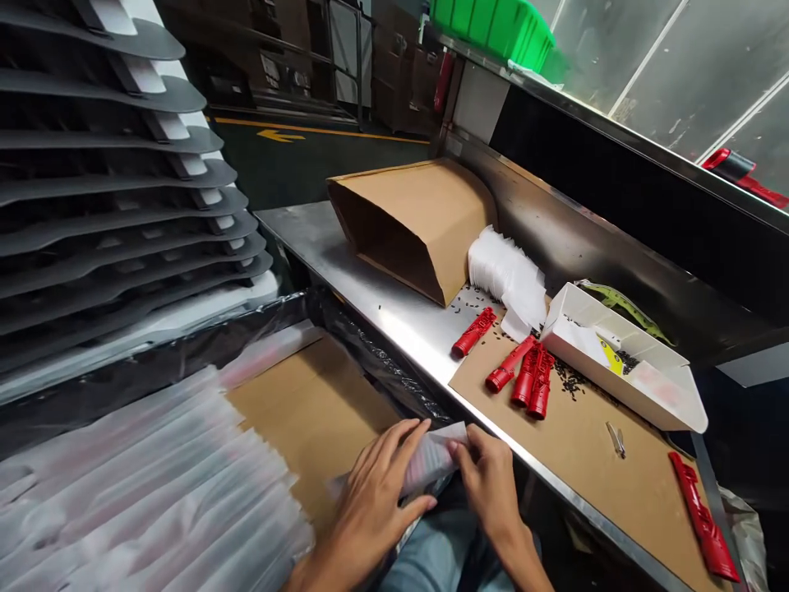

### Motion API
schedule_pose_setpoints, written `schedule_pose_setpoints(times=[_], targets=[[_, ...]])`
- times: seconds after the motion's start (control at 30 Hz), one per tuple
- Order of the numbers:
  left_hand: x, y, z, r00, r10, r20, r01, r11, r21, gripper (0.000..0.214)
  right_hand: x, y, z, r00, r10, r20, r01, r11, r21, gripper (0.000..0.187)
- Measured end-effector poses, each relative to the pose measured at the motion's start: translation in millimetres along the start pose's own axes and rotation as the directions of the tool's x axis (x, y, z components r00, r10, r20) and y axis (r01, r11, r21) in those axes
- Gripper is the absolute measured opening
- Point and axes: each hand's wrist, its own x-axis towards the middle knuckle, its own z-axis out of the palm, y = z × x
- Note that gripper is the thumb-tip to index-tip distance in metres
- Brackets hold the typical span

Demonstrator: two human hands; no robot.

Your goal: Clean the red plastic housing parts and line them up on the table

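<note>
Both hands hold one clear plastic sleeve [431, 456] with something reddish inside it, just off the near edge of the steel surface [370, 279]. The left hand [376, 493] lies over the sleeve's left part, fingers spread on top and thumb beneath, so its grip is closed on the sleeve. The right hand [490, 481] pinches the sleeve's right end between thumb and fingers, a narrow grip holding it.

Left of the sleeve, a carton lined with black film holds rows of filled clear sleeves [141, 493] on a cardboard sheet [314, 411]. Beyond the sleeve, on the surface, lie red plastic handles [523, 374] among scattered small black bits, with a white tray [622, 362] just right of them. Farther back, an open brown paper bag [412, 226] lies on its side beside a stack of white slips [505, 275]. Another long red part [703, 518] lies well to the right of the sleeve.
</note>
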Motion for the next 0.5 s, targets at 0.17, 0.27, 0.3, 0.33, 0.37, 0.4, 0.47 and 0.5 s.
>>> schedule_pose_setpoints(times=[0.17,0.27,0.3,0.33,0.37,0.4,0.47,0.5], targets=[[7.4,-2.3,0.8,0.998,-0.004,0.061,-0.005,0.989,0.148,0.041,2.9,0.9,11.9,0.999,0.029,0.022,-0.031,0.993,0.112,0.029],[26.7,-24.0,-18.9,0.999,-0.043,0.018,0.037,0.965,0.258,0.036,-0.7,10.2,12.0,0.998,0.062,-0.010,-0.058,0.969,0.240,0.026],[38.2,-37.2,-30.5,0.997,-0.071,-0.021,0.074,0.950,0.303,0.038,-3.8,15.7,11.4,0.997,0.072,-0.005,-0.068,0.962,0.264,0.030],[51.6,-53.0,-44.3,0.991,-0.104,-0.083,0.127,0.929,0.348,0.039,-8.2,22.5,11.0,0.997,0.080,0.004,-0.078,0.958,0.277,0.034],[66.4,-70.8,-59.5,0.978,-0.145,-0.150,0.193,0.900,0.390,0.039,-13.8,30.6,11.2,0.996,0.087,0.013,-0.087,0.954,0.286,0.035],[81.6,-89.6,-75.3,0.958,-0.180,-0.222,0.261,0.868,0.423,0.038,-20.5,39.5,12.2,0.995,0.095,0.018,-0.096,0.952,0.292,0.035],[110.2,-127.2,-104.9,0.916,-0.227,-0.331,0.368,0.806,0.463,0.038,-36.2,58.6,16.7,0.989,0.146,0.002,-0.140,0.945,0.294,0.037],[122.2,-144.5,-117.4,0.897,-0.244,-0.368,0.407,0.780,0.476,0.038,-44.0,68.0,20.1,0.982,0.186,-0.016,-0.174,0.941,0.291,0.038]])
